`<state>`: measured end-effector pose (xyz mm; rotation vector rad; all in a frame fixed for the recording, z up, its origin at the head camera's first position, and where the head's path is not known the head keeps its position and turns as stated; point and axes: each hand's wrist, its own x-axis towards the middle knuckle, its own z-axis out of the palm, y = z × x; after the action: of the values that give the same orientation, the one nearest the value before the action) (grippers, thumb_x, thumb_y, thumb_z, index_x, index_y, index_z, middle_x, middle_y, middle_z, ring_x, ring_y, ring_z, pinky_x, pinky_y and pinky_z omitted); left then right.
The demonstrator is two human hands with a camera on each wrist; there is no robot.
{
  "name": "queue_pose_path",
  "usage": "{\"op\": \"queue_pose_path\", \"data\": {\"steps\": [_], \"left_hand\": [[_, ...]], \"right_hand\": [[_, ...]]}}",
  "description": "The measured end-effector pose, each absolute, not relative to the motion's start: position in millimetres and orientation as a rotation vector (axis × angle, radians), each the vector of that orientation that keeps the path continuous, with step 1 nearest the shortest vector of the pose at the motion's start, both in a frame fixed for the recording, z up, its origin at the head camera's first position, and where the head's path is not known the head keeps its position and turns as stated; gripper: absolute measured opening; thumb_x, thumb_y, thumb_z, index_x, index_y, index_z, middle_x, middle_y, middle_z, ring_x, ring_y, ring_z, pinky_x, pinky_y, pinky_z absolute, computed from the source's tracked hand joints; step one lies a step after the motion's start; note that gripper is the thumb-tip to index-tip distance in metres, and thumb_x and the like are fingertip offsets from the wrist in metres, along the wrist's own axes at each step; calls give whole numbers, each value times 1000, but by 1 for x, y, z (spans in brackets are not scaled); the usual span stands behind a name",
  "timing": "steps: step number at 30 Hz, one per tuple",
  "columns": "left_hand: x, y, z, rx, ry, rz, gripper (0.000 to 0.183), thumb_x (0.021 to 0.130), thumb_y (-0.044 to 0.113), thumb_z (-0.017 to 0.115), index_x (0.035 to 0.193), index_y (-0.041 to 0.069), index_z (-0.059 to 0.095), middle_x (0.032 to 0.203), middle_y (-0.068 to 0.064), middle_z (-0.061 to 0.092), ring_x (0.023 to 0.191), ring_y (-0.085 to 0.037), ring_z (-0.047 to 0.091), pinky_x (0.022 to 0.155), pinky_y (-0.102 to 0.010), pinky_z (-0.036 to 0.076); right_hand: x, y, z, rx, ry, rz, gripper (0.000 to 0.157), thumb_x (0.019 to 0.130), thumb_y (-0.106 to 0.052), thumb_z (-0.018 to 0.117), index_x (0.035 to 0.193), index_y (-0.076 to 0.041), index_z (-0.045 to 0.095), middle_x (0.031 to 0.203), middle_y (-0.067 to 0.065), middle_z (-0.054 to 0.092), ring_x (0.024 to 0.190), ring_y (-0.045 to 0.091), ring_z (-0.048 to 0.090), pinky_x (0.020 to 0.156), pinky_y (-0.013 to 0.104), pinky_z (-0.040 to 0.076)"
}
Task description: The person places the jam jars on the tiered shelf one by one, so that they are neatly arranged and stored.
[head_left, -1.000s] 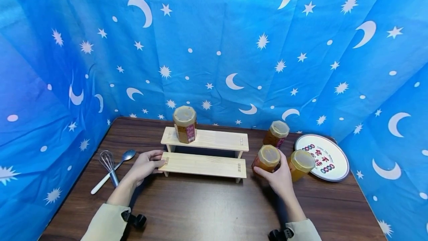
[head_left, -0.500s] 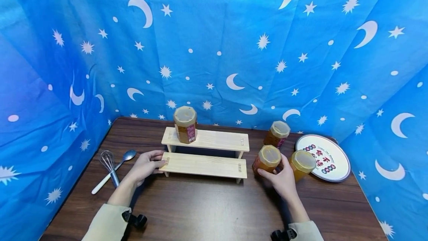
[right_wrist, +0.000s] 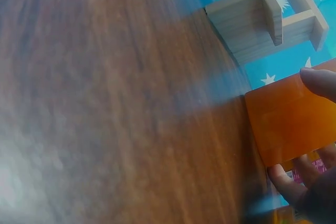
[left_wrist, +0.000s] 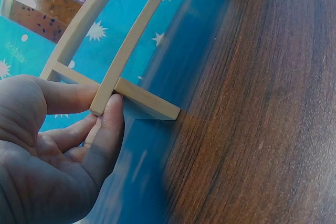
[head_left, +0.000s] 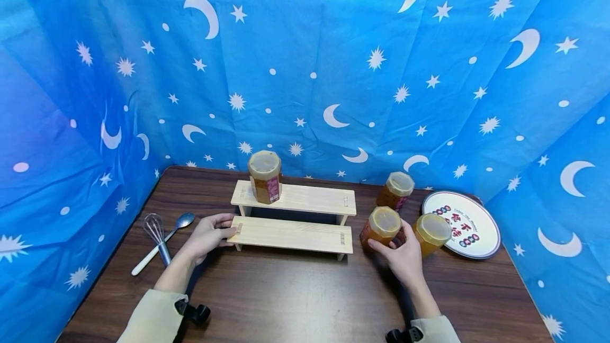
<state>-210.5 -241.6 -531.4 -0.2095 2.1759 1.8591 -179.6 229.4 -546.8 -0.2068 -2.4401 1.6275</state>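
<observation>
Whisk (head_left: 158,238) and spoon (head_left: 149,257): are lying crossed toward the left edge of the tabletop (head_left: 295,300); a careless outward elbow could be scattering them, in my judgement.
Left hand (head_left: 205,240): risk, as judged, is coming from an uneven tug, which could be skewing the board. Grip is narrow: thumb and finger are pinching the left end of the front shelf (head_left: 293,235), parted only by the wood.
Shelf jar (head_left: 265,179): is standing upright near the left end of the rear shelf (head_left: 314,199); a jolt passed through the wood could be tipping it. Whether the two shelves are joined cannot be told.
Held jar (head_left: 383,224): is standing, seemingly on the tabletop, between the front shelf's right end and the right jar (head_left: 432,234); smooth sides could be slipping under a light hold.
Back jar (head_left: 396,190): is standing just behind the held one; a rearward push could be bumping it.
Right hand (head_left: 404,255): is sitting close beside the right jar, so an outward swing could be knocking that over. Grip is spreading to jar width, thumb and fingers clasping opposite sides.
Plate (head_left: 482,218): is lying behind the right jar; contact is not showing clearly.
</observation>
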Motion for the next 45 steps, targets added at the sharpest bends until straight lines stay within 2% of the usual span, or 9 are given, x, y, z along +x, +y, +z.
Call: {"op": "queue_pose_path", "data": {"steps": [7,10,13,15,17,22,24,39,45], "left_hand": [[-210,-242,-532,-195,2177,1857,56,100,3,65,150,-11,43,139,-31,51,100,-24,69,80,-37,63],[-210,-242,-532,-191,2181,1854,55,100,3,65,149,-10,44,138,-30,52,99,-24,69,79,-37,63],[-211,-243,-533,-199,2180,1850,54,100,3,65,149,-10,44,138,-29,52,99,-23,69,79,-36,63],[-212,-244,-533,-213,2174,1852,54,100,2,65,149,-10,45,138,-29,52,99,-23,69,79,-36,63],[-213,-244,-533,-213,2172,1849,54,100,2,64,149,-10,44,139,-29,52,100,-24,69,80,-36,63],[-214,-245,-534,-223,2170,1847,54,100,2,64,149,-9,45,140,-29,51,101,-25,69,80,-36,63],[-214,-244,-534,-216,2174,1846,54,99,2,65,149,-10,45,140,-30,51,101,-25,69,80,-37,63],[-212,-244,-533,-203,2182,1846,54,100,2,64,149,-10,44,140,-30,50,100,-24,69,80,-36,63],[-213,-244,-534,-212,2178,1847,54,100,2,65,149,-9,45,139,-29,51,100,-24,69,80,-36,63]], "right_hand": [[-177,225,-541,-231,-2462,1595,86,83,-25,92,153,-11,44,144,13,53,133,34,51,106,55,49],[-175,224,-533,-224,-2467,1571,85,83,-27,91,153,-12,45,143,11,55,130,31,54,102,35,53],[-174,222,-523,-208,-2458,1561,85,83,-27,92,152,-11,45,141,11,56,127,29,55,92,13,49],[-174,221,-515,-206,-2449,1565,85,82,-27,92,152,-11,46,140,10,56,126,28,56,87,7,45],[-173,220,-507,-210,-2446,1567,85,83,-28,92,152,-12,46,140,10,57,125,28,57,91,12,49],[-174,217,-489,-202,-2441,1569,85,83,-35,91,153,-14,46,141,8,56,127,29,57,103,47,53],[-175,216,-482,-184,-2439,1564,85,83,-36,90,153,-15,46,142,7,56,127,29,57,104,53,52],[-193,206,-445,-45,-2434,1471,77,85,-35,89,149,-17,50,134,4,60,114,23,60,91,23,53],[-201,200,-434,25,-2416,1496,77,84,-35,89,149,-17,51,135,3,61,117,24,62,93,25,56]]}}
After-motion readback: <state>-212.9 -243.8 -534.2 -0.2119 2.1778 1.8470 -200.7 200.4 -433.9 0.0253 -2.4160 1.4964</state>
